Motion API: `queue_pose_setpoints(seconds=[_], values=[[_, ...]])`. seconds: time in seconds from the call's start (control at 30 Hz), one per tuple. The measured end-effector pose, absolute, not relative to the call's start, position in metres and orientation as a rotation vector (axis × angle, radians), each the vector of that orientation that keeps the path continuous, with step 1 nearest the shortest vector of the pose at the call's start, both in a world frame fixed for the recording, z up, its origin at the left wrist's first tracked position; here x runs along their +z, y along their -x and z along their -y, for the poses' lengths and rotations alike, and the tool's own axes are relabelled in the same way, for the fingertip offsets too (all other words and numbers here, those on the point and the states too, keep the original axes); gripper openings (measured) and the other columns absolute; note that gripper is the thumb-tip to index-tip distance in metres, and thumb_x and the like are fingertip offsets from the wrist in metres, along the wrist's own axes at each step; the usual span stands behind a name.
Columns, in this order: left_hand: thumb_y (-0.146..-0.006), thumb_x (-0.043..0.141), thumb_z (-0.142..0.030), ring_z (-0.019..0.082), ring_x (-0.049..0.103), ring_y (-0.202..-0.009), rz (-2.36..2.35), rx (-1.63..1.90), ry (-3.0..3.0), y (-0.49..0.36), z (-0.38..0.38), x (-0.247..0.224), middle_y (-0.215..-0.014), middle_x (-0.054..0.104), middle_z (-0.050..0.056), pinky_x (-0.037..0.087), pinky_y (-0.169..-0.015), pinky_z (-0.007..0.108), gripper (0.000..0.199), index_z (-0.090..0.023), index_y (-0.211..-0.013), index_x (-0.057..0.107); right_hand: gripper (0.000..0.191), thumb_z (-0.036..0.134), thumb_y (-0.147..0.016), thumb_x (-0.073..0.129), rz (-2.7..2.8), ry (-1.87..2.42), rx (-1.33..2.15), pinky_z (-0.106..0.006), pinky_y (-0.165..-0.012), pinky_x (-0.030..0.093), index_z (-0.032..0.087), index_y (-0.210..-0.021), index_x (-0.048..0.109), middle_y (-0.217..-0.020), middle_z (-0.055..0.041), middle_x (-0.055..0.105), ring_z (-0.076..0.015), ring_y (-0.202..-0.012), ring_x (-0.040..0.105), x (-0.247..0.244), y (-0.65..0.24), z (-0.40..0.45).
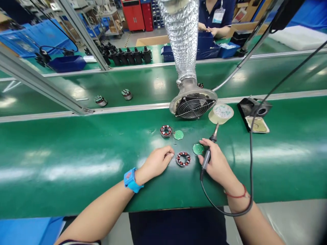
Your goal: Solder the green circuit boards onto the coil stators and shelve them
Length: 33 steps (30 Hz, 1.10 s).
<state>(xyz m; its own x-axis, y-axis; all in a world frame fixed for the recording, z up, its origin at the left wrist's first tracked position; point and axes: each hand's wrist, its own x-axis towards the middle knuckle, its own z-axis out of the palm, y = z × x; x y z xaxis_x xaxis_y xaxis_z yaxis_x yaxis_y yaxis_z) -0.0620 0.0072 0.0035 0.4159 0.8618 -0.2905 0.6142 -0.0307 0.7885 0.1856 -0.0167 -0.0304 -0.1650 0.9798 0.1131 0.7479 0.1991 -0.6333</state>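
Note:
My right hand [215,161] holds a soldering iron [206,159], its tip pointing away from me. The thumb and forefinger of that hand also reach round the edge of a round green circuit board [198,149]. My left hand [158,161] rests on the bench with its fingers curled and pressed together; anything in them is too small to make out. Between the hands lies a motor stator [183,159], a ring with red windings. Farther back, a second stator [166,131] sits beside another round green board [178,135].
A fume extractor [193,103] on a silver duct hangs over the bench. Behind my right hand are a round pale tub [221,113] and a soldering iron stand [255,114]. The iron's cable [251,149] loops over my right forearm. Two motor parts [127,94] stand beyond the rail.

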Motion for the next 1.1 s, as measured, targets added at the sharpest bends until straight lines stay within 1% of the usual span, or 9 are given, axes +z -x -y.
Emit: queue_pose_setpoints(seconds=[0.1,0.23,0.37,0.47,0.67,0.73,0.83,0.97,1.1], values=[[-0.091,0.042,-0.026,0.012,0.051,-0.069,-1.291,0.322,-1.776,0.065,-0.010,0.000,-0.074,0.059,-0.002,0.035,-0.065,0.025,0.018,-0.019,-0.084,0.057,0.061,0.028,-0.081,0.065,2.039,1.690,0.531,-0.050,-0.092,0.047,0.018,-0.134,0.036,-0.117,-0.0120,0.059,-0.0289,-0.103,0.052,-0.029,-0.182,0.014],[-0.091,0.043,-0.026,0.013,0.054,-0.078,-1.259,0.378,-1.812,0.069,-0.014,0.001,-0.087,0.063,0.000,0.038,-0.072,0.025,0.018,-0.019,-0.088,0.059,0.057,0.026,-0.082,0.064,2.030,1.685,0.517,-0.050,-0.091,0.047,0.020,-0.132,0.038,-0.112,-0.0099,0.061,-0.0284,-0.102,0.053,-0.032,-0.181,0.013],[-0.089,0.044,-0.028,0.012,0.050,-0.071,-1.241,0.385,-1.779,0.071,-0.017,0.001,-0.080,0.060,0.000,0.036,-0.065,0.025,0.018,-0.018,-0.083,0.058,0.059,0.034,-0.082,0.067,1.835,1.581,0.606,-0.047,-0.089,0.050,0.023,-0.131,0.037,-0.114,-0.0096,0.061,-0.0259,-0.102,0.059,-0.027,-0.178,0.019],[-0.089,0.044,-0.026,0.012,0.048,-0.070,-1.226,0.412,-1.802,0.071,-0.017,-0.001,-0.079,0.057,0.000,0.037,-0.066,0.025,0.016,-0.018,-0.083,0.057,0.063,0.035,-0.083,0.067,1.798,1.417,0.644,-0.043,-0.088,0.052,0.024,-0.134,0.033,-0.120,-0.0111,0.058,-0.0238,-0.104,0.060,-0.015,-0.165,0.026],[-0.084,0.046,-0.014,0.017,0.045,-0.090,-1.136,0.600,-2.116,0.074,-0.011,0.015,-0.092,0.051,0.005,0.040,-0.082,0.031,0.011,-0.016,-0.089,0.055,0.053,0.028,-0.088,0.060,2.133,1.293,0.541,-0.046,-0.088,0.052,0.024,-0.135,0.036,-0.121,-0.0125,0.057,-0.0273,-0.108,0.057,-0.001,-0.140,0.030],[-0.084,0.052,-0.023,0.019,0.043,-0.091,-1.020,0.491,-2.271,0.074,-0.006,0.021,-0.095,0.051,0.006,0.039,-0.084,0.034,0.010,-0.017,-0.090,0.057,0.055,0.028,-0.087,0.061,2.157,1.281,0.514,-0.047,-0.086,0.052,0.023,-0.136,0.035,-0.120,-0.0126,0.057,-0.0280,-0.107,0.056,-0.003,-0.140,0.029],[-0.084,0.058,-0.040,0.021,0.041,-0.092,-0.946,0.298,-2.446,0.069,0.000,0.021,-0.100,0.051,0.008,0.039,-0.083,0.037,0.024,-0.016,-0.090,0.061,0.059,0.033,-0.085,0.064,2.153,1.318,0.514,-0.048,-0.084,0.052,0.022,-0.135,0.035,-0.116,-0.0122,0.059,-0.0284,-0.101,0.056,-0.006,-0.145,0.029],[-0.091,0.045,-0.027,0.020,0.041,-0.092,-0.944,0.269,-2.466,0.066,0.002,0.015,-0.100,0.051,0.009,0.039,-0.083,0.035,0.021,-0.016,-0.084,0.061,0.061,0.031,-0.086,0.063,2.155,1.317,0.599,-0.049,-0.093,0.048,0.022,-0.138,0.032,-0.126,-0.0122,0.055,-0.0281,-0.111,0.053,-0.005,-0.150,0.031],[-0.089,0.048,-0.023,0.018,0.042,-0.095,-0.946,0.415,-2.250,0.066,0.002,0.016,-0.101,0.051,0.007,0.038,-0.088,0.034,0.016,-0.018,-0.087,0.064,0.056,0.024,-0.089,0.057,2.141,1.318,0.676,-0.047,-0.093,0.048,0.025,-0.139,0.031,-0.127,-0.0092,0.056,-0.0262,-0.112,0.053,-0.006,-0.151,0.032]])
